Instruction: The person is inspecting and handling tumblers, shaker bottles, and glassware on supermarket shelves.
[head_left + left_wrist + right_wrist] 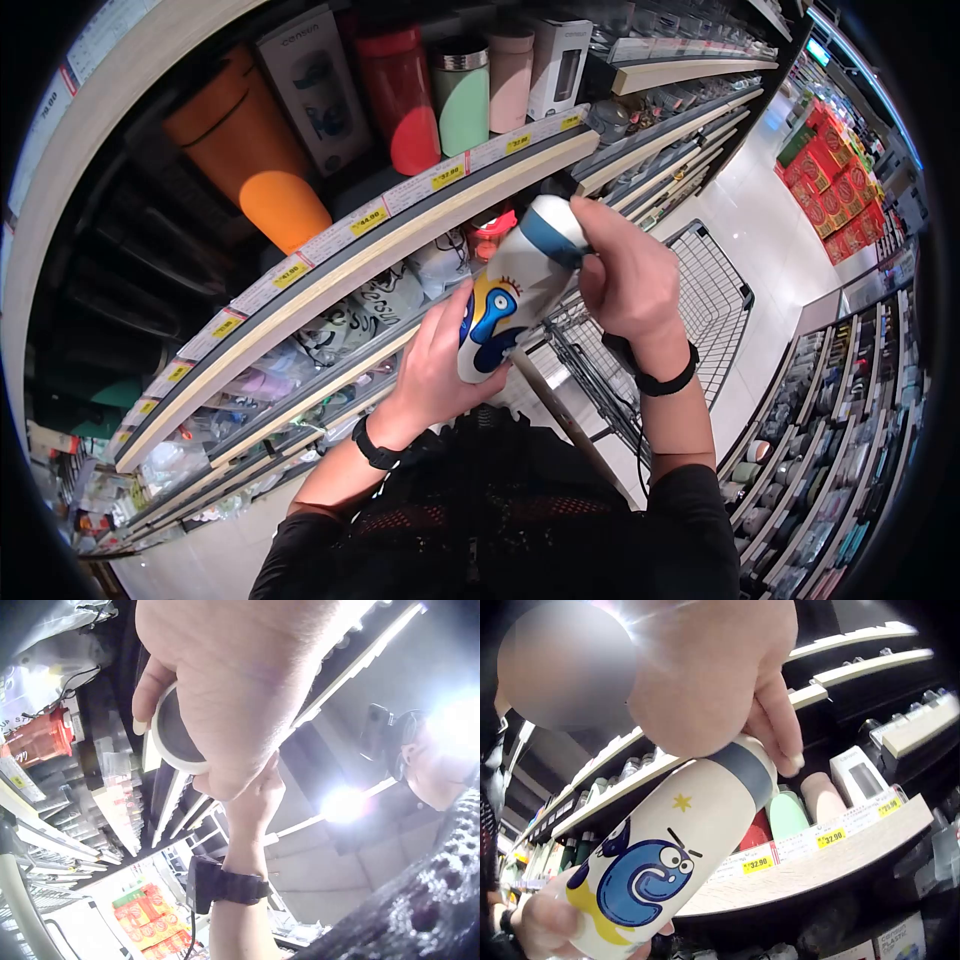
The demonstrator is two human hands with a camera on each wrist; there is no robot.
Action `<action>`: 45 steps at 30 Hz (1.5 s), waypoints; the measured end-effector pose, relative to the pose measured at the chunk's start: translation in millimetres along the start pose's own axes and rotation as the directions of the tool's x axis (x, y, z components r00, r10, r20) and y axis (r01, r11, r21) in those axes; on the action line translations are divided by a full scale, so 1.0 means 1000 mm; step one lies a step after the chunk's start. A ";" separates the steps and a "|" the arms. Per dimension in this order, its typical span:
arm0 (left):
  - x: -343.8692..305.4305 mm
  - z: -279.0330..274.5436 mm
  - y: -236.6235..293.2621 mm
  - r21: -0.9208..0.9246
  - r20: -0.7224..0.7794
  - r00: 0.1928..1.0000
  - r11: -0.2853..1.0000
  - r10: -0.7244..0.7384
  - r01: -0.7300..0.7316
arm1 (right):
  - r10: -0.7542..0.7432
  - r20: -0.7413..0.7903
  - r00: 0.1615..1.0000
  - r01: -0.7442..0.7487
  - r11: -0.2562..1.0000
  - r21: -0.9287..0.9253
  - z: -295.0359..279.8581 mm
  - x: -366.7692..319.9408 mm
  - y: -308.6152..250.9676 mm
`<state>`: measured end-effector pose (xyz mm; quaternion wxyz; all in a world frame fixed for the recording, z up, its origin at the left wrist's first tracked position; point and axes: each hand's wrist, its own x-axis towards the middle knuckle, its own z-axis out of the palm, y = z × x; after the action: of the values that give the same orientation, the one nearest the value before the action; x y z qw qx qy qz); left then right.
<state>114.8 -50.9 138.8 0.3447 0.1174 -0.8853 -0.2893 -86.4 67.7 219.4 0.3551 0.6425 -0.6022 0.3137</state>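
A white thermos bottle (530, 270) with a dark blue band and blue cartoon figures is held tilted in front of the shelf, its capped end up and to the right. My left hand (435, 360) grips its lower end, with thumb and fingers on opposite sides. Around the cap, my right hand (635, 280) curls its fingers and thumb, hiding part of it. The right wrist view shows the bottle's cartoon side (690, 817) and a yellow star. From the left wrist, the round grey base (176, 731) shows beside my left hand (232, 690).
A shelf with price labels (450, 178) carries an orange tumbler (285, 210), a red cup (405, 110), a green tumbler (462, 105) and boxed cups. A wire shopping cart (715, 300) stands at the right. Red boxes (840, 190) are stacked farther off.
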 end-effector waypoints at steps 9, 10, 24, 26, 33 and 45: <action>-0.006 0.009 -0.013 -0.005 -0.105 0.983 0.988 0.154 -0.155 | 0.485 0.368 0.794 -0.460 0.083 0.884 0.039 -0.019 -0.009; -0.008 0.009 -0.016 0.029 -0.119 0.983 0.990 0.141 -0.139 | 0.454 0.429 0.781 -0.408 -0.150 0.901 0.049 -0.016 -0.018; 0.004 -0.005 -0.020 0.100 -0.356 0.931 0.993 0.087 -0.054 | 0.213 0.369 0.905 -0.406 0.692 0.597 0.008 0.085 -0.033; 0.011 -0.014 -0.015 0.048 -0.342 0.940 0.999 0.008 0.009 | 0.149 0.410 0.900 -0.399 0.661 0.635 0.017 0.103 -0.023; 0.016 -0.043 -0.026 -0.136 -0.359 0.929 0.990 -0.088 0.041 | 0.086 0.430 0.899 -0.393 0.593 0.703 0.012 0.165 -0.021; -0.002 -0.048 -0.024 -0.060 -0.380 0.925 0.998 -0.023 0.001 | -0.001 0.310 0.951 -0.232 0.659 0.715 0.032 0.185 -0.021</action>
<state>149.2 -90.1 152.6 0.5113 0.1664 -0.7920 -0.2892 -52.2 -60.5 353.4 -0.0488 0.7290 -0.5059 0.4586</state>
